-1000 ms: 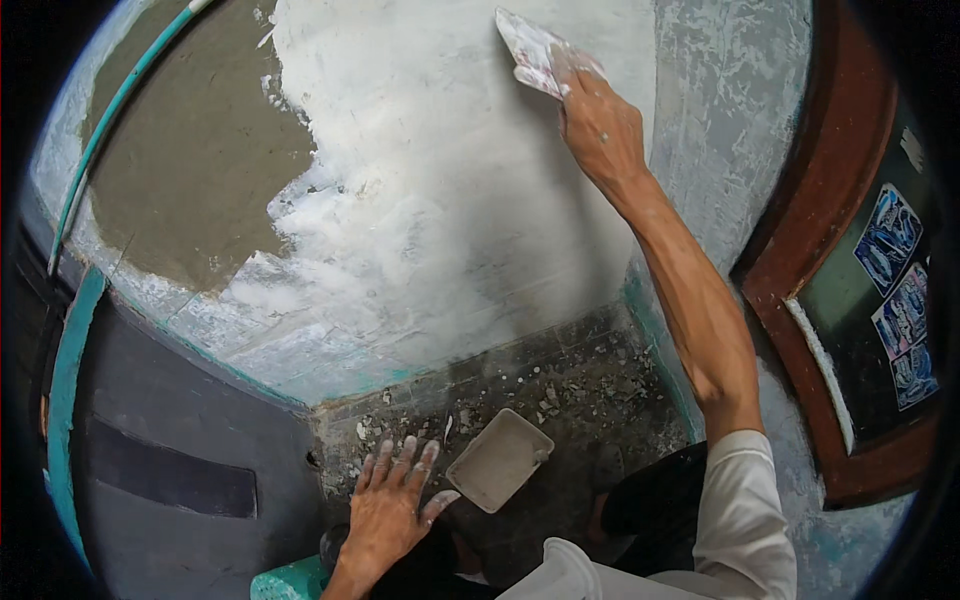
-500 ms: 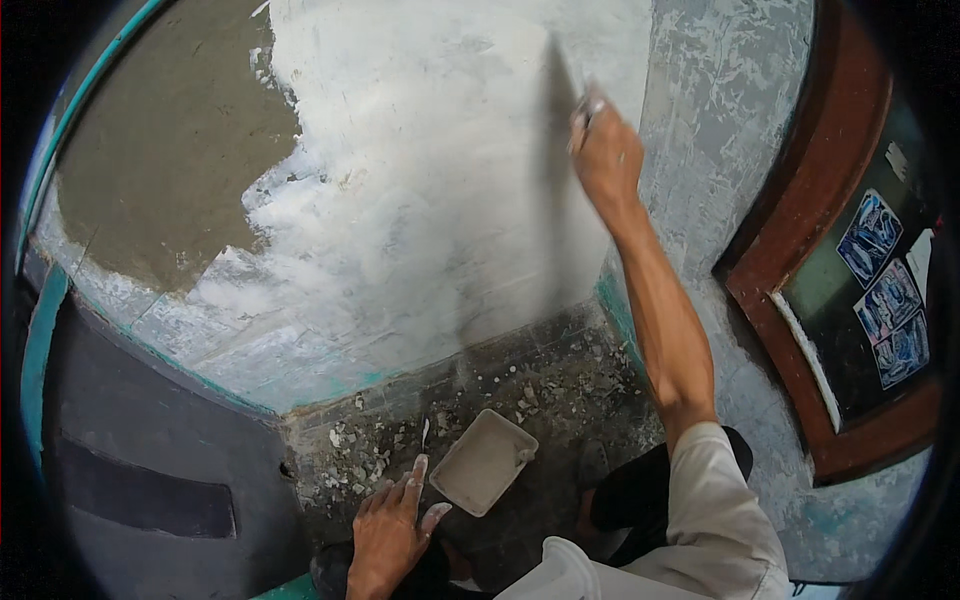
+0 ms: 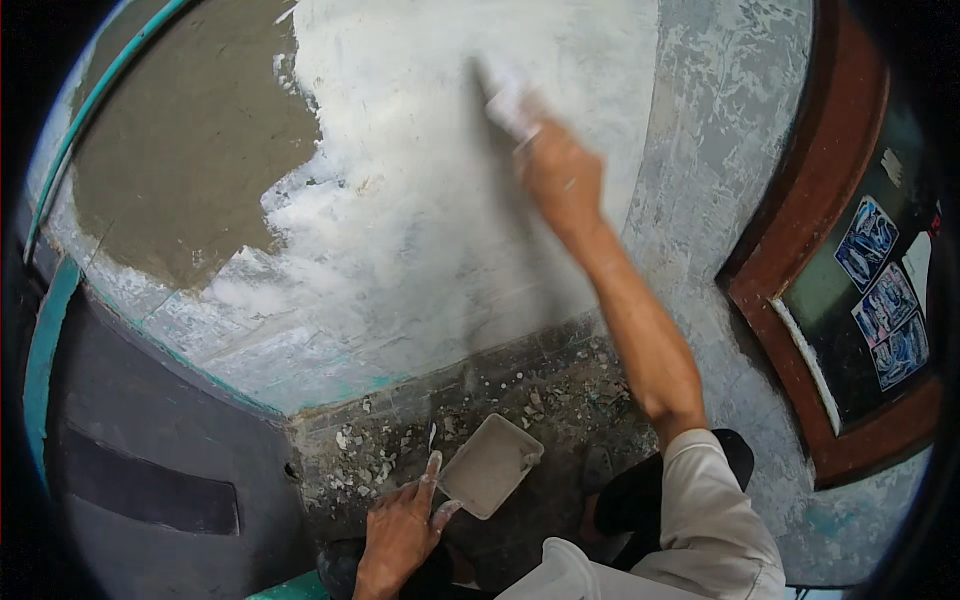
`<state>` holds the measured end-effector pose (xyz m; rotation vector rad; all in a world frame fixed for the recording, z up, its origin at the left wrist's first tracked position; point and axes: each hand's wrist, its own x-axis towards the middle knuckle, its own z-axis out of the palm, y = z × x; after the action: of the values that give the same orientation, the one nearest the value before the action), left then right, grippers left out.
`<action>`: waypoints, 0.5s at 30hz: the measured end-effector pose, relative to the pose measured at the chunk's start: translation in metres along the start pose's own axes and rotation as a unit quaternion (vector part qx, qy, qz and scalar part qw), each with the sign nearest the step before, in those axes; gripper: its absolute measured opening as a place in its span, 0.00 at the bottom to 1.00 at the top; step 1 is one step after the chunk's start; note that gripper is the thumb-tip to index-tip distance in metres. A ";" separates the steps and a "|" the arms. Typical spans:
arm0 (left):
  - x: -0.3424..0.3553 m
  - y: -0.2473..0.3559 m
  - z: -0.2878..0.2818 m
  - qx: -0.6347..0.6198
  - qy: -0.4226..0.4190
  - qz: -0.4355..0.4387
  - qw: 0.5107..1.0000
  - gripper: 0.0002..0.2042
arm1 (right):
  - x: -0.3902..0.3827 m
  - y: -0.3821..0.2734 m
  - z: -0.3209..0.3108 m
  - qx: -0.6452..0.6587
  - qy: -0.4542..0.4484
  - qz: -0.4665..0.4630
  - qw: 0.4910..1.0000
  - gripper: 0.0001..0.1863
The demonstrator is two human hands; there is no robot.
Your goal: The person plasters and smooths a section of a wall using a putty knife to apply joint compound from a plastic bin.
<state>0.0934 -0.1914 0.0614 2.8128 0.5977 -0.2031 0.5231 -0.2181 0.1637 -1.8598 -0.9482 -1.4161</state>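
My right hand (image 3: 562, 175) is closed around a putty knife (image 3: 513, 103), blurred by motion and smeared white, against the upper part of the wall. A dark shadow falls beside it across the wet white putty coat (image 3: 420, 160). Low in the picture, my left hand (image 3: 400, 528) has its forefinger stretched and its thumb apart, both dabbed with white. Right beside these fingers is a beige rectangular tub (image 3: 490, 467) with rounded corners; I cannot tell whether they touch its edge. A thin white sliver (image 3: 432, 435) shows just past the forefinger.
Bare grey-brown plaster (image 3: 190, 150) lies left of the white coat, with a teal pipe (image 3: 95, 85) at its edge. Flakes and rubble (image 3: 365, 465) litter the floor. A dark grey surface (image 3: 180, 420) stands left, a brown wooden frame (image 3: 760, 270) with dark glass right.
My right hand has swept left and slightly down across the white wall with the putty knife. My left hand has shifted only a little, staying by the tub.
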 end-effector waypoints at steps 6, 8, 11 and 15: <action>0.002 0.006 -0.003 -0.017 -0.006 0.012 1.000 0.38 | 0.045 0.032 0.041 -0.062 -0.036 0.012 0.997 0.15; 0.005 0.007 -0.005 -0.025 -0.008 0.005 1.000 0.38 | 0.009 -0.012 0.060 -0.041 -0.089 -0.060 0.993 0.12; 0.001 0.002 -0.001 -0.029 -0.004 0.004 1.000 0.38 | -0.050 -0.065 0.039 0.132 -0.064 -0.182 0.972 0.14; -0.003 -0.001 0.001 -0.019 -0.016 0.013 1.000 0.38 | -0.041 -0.035 0.002 0.106 -0.092 -0.159 0.977 0.22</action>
<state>0.0904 -0.1914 0.0611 2.7729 0.5529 -0.2296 0.4884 -0.2039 0.1251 -1.7553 -1.4841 -1.2738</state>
